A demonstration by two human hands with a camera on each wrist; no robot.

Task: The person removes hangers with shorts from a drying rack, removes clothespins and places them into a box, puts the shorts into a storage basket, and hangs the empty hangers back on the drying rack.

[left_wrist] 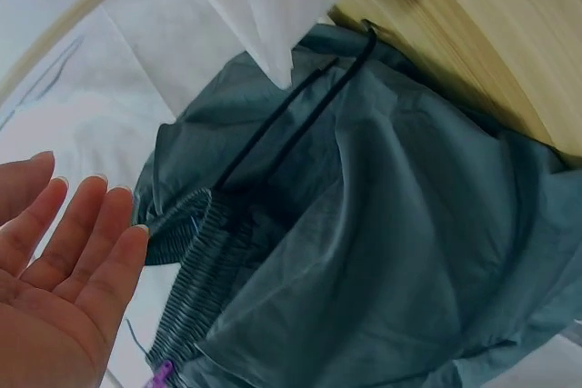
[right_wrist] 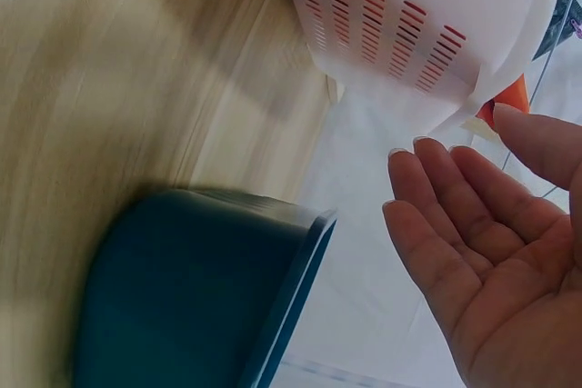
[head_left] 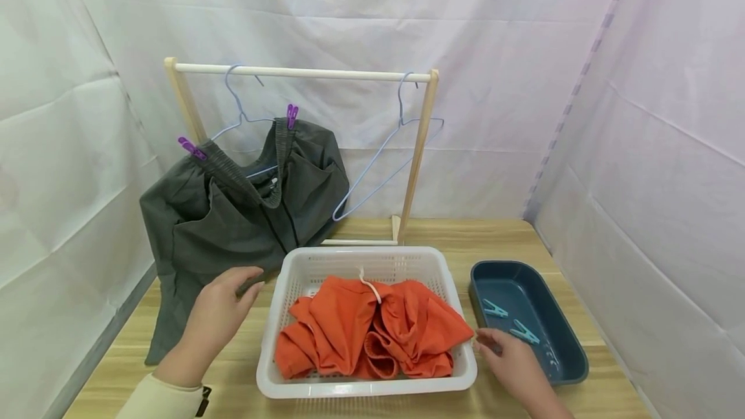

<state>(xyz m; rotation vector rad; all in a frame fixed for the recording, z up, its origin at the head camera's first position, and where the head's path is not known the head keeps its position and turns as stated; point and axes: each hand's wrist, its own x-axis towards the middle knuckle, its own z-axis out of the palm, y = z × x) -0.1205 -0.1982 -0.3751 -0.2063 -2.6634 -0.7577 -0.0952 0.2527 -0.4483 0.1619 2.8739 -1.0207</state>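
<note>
Orange shorts or pants with a white drawstring lie bunched in a white perforated basket. My left hand hovers left of the basket, fingers loosely extended and holding nothing. Behind it, dark grey pants with an elastic waistband and black drawstrings hang from a blue hanger, fixed by purple clothespins. At the basket's right rim is my right hand, its fingers relaxed in the right wrist view. The thumb is close to a corner of the orange cloth; contact is unclear.
A wooden rack stands at the back, with a second blue hanger bare on its right end. Beside the basket sits a dark blue tray holding teal clothespins. White fabric walls enclose the wooden table.
</note>
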